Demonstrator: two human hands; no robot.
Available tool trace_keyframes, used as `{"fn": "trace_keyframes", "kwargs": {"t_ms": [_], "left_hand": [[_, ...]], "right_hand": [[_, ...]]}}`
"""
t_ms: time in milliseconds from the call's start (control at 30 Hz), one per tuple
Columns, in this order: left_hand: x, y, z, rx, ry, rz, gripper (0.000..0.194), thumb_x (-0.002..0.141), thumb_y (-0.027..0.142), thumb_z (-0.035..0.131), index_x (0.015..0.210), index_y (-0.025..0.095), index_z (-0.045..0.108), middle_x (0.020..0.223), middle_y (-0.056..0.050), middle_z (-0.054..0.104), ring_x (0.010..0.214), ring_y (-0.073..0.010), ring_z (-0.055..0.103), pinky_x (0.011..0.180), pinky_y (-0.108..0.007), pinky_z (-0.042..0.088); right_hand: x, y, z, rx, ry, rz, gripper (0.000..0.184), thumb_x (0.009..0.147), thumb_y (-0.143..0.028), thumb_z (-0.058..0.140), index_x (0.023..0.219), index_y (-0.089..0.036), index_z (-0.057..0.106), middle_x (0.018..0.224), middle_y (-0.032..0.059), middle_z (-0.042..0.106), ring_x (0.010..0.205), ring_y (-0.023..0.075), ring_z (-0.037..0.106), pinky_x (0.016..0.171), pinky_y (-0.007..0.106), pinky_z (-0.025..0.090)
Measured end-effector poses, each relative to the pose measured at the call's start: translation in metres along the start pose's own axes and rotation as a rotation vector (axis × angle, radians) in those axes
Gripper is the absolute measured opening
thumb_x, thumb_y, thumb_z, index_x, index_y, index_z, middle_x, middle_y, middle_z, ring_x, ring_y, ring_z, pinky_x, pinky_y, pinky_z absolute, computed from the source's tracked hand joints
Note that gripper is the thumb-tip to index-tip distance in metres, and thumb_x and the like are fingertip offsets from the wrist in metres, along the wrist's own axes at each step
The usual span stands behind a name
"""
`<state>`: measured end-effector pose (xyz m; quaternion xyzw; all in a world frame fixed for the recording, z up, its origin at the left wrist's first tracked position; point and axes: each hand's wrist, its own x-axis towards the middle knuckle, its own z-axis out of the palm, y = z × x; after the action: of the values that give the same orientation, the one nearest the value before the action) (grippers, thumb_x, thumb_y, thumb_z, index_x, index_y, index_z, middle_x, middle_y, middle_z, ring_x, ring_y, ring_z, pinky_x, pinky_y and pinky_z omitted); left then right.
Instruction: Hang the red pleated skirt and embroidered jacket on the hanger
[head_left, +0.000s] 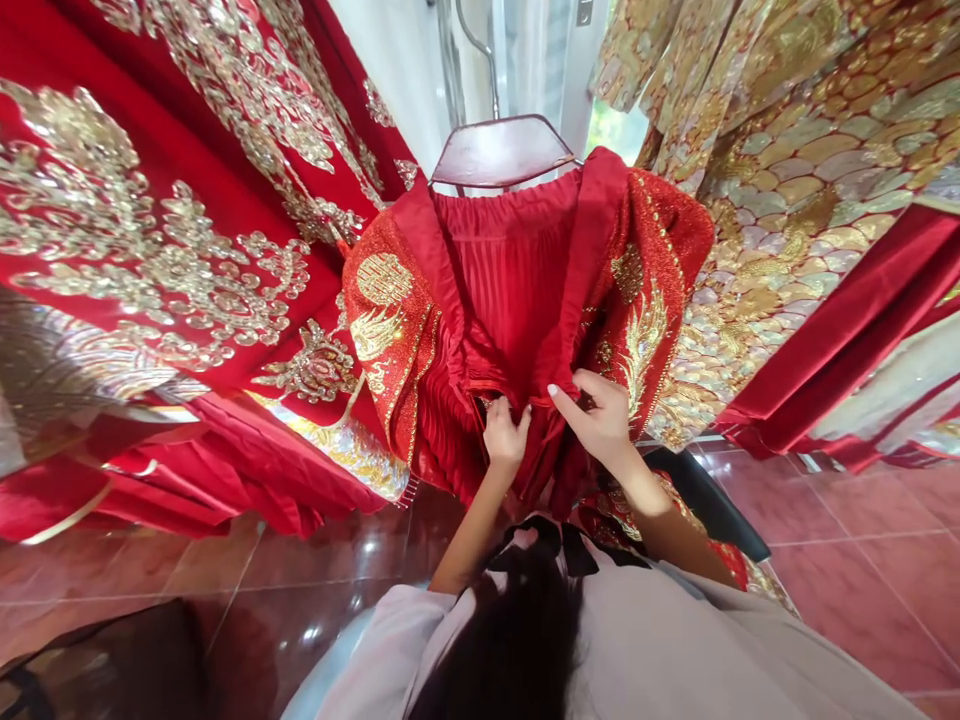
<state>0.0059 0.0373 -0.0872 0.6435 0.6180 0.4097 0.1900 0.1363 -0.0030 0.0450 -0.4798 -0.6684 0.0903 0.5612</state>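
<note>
In the head view a red pleated skirt [517,270] with gold-embroidered red panels hangs from a metal hanger [495,150]. Its gathered waistband runs along the top and is folded down at both sides toward me. My left hand [505,432] is closed on the skirt's near edge, left of the middle, with the fingertips partly hidden by the cloth. Just to the right, my right hand [600,412] pinches the same edge between thumb and curled fingers. Between the two hands the waistband edge lies parted. Any small fastener there is too small to make out.
On the left hang red garments with silver beading [150,230]. A gold scale-patterned garment [795,210] hangs on the right, beside red cloth. Below are glossy reddish floor tiles [862,530], a dark bag [112,660] at lower left and a black object [705,500] near my right forearm.
</note>
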Motion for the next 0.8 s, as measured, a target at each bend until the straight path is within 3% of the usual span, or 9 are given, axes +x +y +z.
{"fn": "trace_keyframes", "kwargs": {"t_ms": [133,200,300,333,400,467,533,800], "left_hand": [[-0.004,-0.015,0.017,-0.089,-0.023,0.043,0.015,0.086,0.027,0.052,0.093,0.015,0.058,0.103,-0.016,0.062,0.103,-0.0286,0.058,0.090,-0.041,0.047],[-0.010,-0.023,0.023,-0.154,-0.029,0.052,0.016,0.086,0.022,0.048,0.096,0.014,0.057,0.100,-0.016,0.063,0.098,-0.0263,0.060,0.091,-0.039,0.047],[-0.020,-0.035,0.029,-0.244,-0.013,0.047,0.022,0.086,0.019,0.043,0.104,0.013,0.055,0.103,-0.015,0.063,0.097,-0.0238,0.061,0.092,-0.038,0.047],[-0.023,-0.038,0.029,-0.268,-0.008,0.042,0.023,0.086,0.019,0.043,0.104,0.013,0.054,0.103,-0.015,0.063,0.097,-0.0235,0.061,0.091,-0.038,0.047],[-0.029,-0.043,0.029,-0.313,-0.010,0.037,0.020,0.087,0.021,0.044,0.101,0.013,0.056,0.101,-0.013,0.063,0.097,-0.0230,0.060,0.090,-0.038,0.047],[-0.033,-0.045,0.027,-0.358,-0.027,0.038,0.018,0.088,0.025,0.045,0.097,0.014,0.057,0.099,-0.012,0.064,0.095,-0.0219,0.060,0.089,-0.037,0.047],[-0.038,-0.046,0.025,-0.406,-0.057,0.042,0.019,0.090,0.027,0.046,0.095,0.014,0.058,0.097,-0.011,0.064,0.092,-0.0203,0.060,0.088,-0.034,0.048],[-0.051,-0.049,0.021,-0.515,-0.139,0.062,0.020,0.082,0.018,0.053,0.101,0.013,0.059,0.101,-0.010,0.064,0.094,-0.0189,0.061,0.088,-0.032,0.048]], "right_hand": [[-0.004,0.004,-0.002,-0.067,0.035,0.016,0.034,0.087,-0.035,0.053,0.060,-0.017,0.045,0.056,-0.0024,0.044,0.052,0.0075,0.040,0.052,0.020,0.035],[-0.013,0.008,-0.001,-0.125,0.133,0.017,0.021,0.088,-0.034,0.052,0.076,-0.017,0.056,0.067,0.0011,0.055,0.059,0.0103,0.050,0.057,0.022,0.042],[-0.040,0.021,0.009,-0.229,0.277,-0.013,0.016,0.087,-0.029,0.051,0.090,-0.017,0.060,0.083,0.0075,0.063,0.073,0.0154,0.059,0.069,0.029,0.048],[-0.051,0.027,0.014,-0.242,0.259,-0.012,0.015,0.087,-0.028,0.051,0.088,-0.017,0.060,0.082,0.0081,0.064,0.074,0.0162,0.060,0.071,0.030,0.049],[-0.074,0.041,0.028,-0.210,0.097,0.057,0.016,0.086,-0.027,0.050,0.085,-0.016,0.061,0.078,0.0076,0.064,0.072,0.0165,0.059,0.070,0.030,0.049],[-0.093,0.055,0.043,-0.106,-0.115,0.209,0.019,0.085,-0.027,0.048,0.086,-0.016,0.063,0.077,0.0071,0.064,0.070,0.0159,0.059,0.067,0.028,0.048],[-0.105,0.067,0.056,-0.008,-0.239,0.345,0.022,0.085,-0.029,0.047,0.086,-0.015,0.063,0.080,0.0073,0.065,0.070,0.0155,0.059,0.068,0.027,0.048],[-0.110,0.082,0.077,0.067,-0.272,0.488,0.016,0.077,-0.029,0.053,0.078,-0.016,0.061,0.081,0.0090,0.066,0.075,0.0189,0.060,0.076,0.032,0.047]]}}
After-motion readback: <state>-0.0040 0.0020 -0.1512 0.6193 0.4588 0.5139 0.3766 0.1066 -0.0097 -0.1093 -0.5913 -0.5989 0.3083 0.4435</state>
